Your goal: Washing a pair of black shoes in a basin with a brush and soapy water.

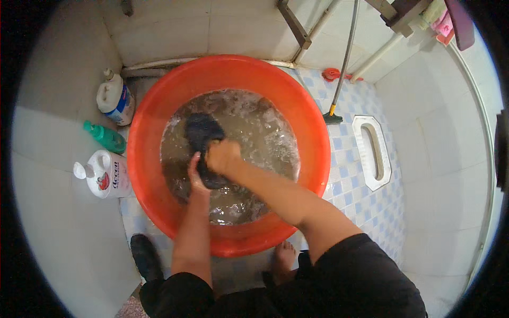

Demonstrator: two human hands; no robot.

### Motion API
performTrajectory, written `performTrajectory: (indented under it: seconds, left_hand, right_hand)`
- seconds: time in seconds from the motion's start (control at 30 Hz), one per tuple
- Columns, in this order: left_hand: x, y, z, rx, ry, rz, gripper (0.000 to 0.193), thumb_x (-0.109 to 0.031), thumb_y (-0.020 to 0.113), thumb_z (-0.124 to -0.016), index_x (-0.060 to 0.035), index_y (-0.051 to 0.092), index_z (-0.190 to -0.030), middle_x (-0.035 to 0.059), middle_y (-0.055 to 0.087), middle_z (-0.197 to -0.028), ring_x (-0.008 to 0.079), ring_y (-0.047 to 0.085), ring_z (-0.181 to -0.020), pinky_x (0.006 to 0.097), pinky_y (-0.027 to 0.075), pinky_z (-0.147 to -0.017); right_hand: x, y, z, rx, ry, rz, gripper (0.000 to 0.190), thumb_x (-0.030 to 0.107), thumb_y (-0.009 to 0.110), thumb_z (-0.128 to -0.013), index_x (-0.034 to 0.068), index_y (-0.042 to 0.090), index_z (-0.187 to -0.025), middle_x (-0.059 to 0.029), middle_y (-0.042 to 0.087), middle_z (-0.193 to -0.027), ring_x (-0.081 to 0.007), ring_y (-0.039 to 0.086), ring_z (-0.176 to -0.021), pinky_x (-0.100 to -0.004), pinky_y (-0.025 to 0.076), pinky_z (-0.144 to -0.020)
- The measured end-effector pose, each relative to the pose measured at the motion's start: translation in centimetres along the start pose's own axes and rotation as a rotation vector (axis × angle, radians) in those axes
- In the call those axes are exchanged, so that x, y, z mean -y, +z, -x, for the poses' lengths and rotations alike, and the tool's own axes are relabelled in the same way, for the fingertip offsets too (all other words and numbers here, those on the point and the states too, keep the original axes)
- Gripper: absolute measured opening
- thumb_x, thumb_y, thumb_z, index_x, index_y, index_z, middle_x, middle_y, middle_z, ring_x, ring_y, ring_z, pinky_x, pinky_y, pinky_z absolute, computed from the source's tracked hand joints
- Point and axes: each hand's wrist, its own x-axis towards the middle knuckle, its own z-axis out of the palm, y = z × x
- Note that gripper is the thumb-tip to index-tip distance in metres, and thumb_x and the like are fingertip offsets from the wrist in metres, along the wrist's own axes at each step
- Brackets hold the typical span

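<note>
A dark shoe [203, 129], blurred and wet, is held over murky, foamy water [246, 131] in a large orange plastic tub [314, 131]. From its near left side, my left hand [197, 175] grips the shoe, with the fingers along its edge and the palm near its lower end. My right hand [224, 157] is closed in a fist against the middle of the shoe. It is motion-blurred, and a small yellowish edge shows by the knuckles. What the fist closes on is mostly hidden, possibly a small brush.
Left of the tub stand a white jug with a blue label [115, 97], a green pump bottle [105, 137] and a white pump bottle [107, 175]. Right are a long-handled floor brush [333, 117], a red brush [332, 74] and a squat toilet [372, 153]. A metal bracket [294, 26] juts overhead.
</note>
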Motion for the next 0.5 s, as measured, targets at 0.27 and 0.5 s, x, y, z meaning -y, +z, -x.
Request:
performTrajectory:
  seconds: [0.27,0.5]
  left_hand:
    - [-2.1,-1.6,-0.8,-0.042,0.044,0.058,0.042,-0.034,0.059,-0.079,-0.0057,0.058,-0.110,0.0100,0.063,-0.104,0.0277,0.060,-0.093,0.0391,0.047,-0.086]
    - [-2.0,-1.7,-1.5,-0.262,0.075,-0.416,0.060,-0.043,0.068,-0.070,-0.0074,0.055,-0.117,0.0138,0.060,-0.107,0.0292,0.058,-0.095,0.0377,0.045,-0.085]
  right_hand:
    - [1.2,0.5,6.3,0.135,-0.132,-0.091,0.044,0.039,0.038,-0.089,0.006,0.062,-0.105,-0.0179,0.064,-0.088,-0.0363,0.063,-0.076,-0.0449,0.050,-0.067]
    - [-6.5,3.3,7.2,0.337,-0.081,0.029,0.048,0.043,0.042,-0.088,0.010,0.049,-0.123,-0.0214,0.062,-0.089,-0.0345,0.061,-0.084,-0.0429,0.048,-0.074]
